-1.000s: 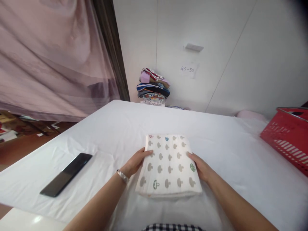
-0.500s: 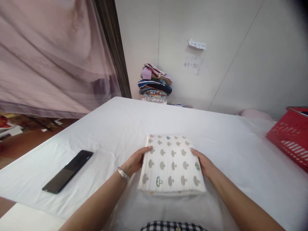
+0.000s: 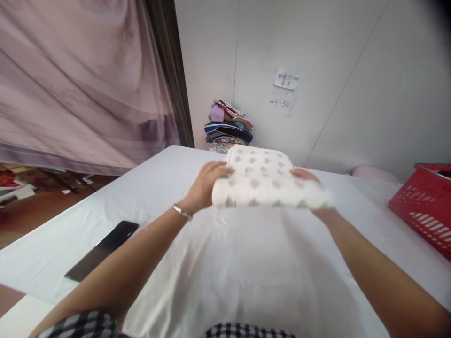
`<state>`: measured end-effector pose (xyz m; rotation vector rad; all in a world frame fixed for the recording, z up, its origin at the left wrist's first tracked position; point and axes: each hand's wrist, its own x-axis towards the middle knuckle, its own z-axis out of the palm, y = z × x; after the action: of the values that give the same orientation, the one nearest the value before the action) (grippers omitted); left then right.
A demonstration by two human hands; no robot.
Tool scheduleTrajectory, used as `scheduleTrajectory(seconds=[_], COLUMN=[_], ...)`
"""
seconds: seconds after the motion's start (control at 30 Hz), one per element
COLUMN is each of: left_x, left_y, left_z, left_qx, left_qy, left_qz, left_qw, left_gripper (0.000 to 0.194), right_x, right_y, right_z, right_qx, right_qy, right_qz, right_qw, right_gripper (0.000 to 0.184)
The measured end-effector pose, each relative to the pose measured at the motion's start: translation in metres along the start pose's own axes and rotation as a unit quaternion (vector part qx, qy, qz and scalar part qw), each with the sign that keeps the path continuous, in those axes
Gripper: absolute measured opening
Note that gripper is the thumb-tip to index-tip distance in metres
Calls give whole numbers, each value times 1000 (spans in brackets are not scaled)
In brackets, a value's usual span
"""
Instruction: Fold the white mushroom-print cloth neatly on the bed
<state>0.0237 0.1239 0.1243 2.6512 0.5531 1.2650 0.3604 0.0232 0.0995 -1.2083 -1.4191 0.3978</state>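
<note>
Between the left grip (image 3: 206, 185) and the right grip (image 3: 306, 176), the folded cloth (image 3: 262, 172) is white with grey motifs, likely mushrooms, though blur hides their detail. The counter (image 3: 162, 180) below both is white. Beyond them, the fabric stack (image 3: 229, 126) mixes lilac, blue, black and red. Left of the grips, the curtain (image 3: 81, 84) is dusty pink; right of them, the basket (image 3: 423, 199) is red.

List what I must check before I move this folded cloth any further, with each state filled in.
1. Left hand gripping the folded cloth: ok, at its left side.
2. Right hand gripping it: ok, at its right side.
3. Black phone-like device apart from the cloth: ok.
4. Red basket apart from the cloth: ok.
5. White table cover smooth: not ok, wrinkled.
6. Cloth's underside neat: cannot tell, hidden.
</note>
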Motion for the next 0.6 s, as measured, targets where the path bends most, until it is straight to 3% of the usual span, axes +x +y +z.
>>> scheduleTrajectory(seconds=[0.07, 0.17, 0.23, 0.33, 0.43, 0.53, 0.6], left_x=[-44, -104, -125, -131, -125, -116, -107], left_y=[-2, 2, 7, 14, 19, 26, 32], left_z=[23, 55, 65, 65, 60, 58, 55], left_qx=[65, 72, 83, 70, 14, -61, -103], left_qy=[-80, -204, -211, -195, -180, -151, -134], left_qz=[23, 61, 45, 34, 7, -112, -222], left_qw=[994, 975, 973, 978, 983, 980, 960], left_gripper=[22, 13, 16, 15, 20, 34, 42], right_x=[-41, -99, -120, -128, -122, -112, -105], right_y=[23, 48, 55, 58, 58, 50, 37], right_z=[8, 18, 19, 10, -3, -6, 1], right_qx=[-6, -38, -69, -138, -167, -151, -142], right_qy=[-28, -129, -173, -228, -260, -232, -182], right_qz=[11, 68, 49, -2, 9, 58, 74], right_qw=[1000, 989, 981, 964, 951, 959, 970], right_gripper=[30, 35, 28, 27, 30, 30, 32])
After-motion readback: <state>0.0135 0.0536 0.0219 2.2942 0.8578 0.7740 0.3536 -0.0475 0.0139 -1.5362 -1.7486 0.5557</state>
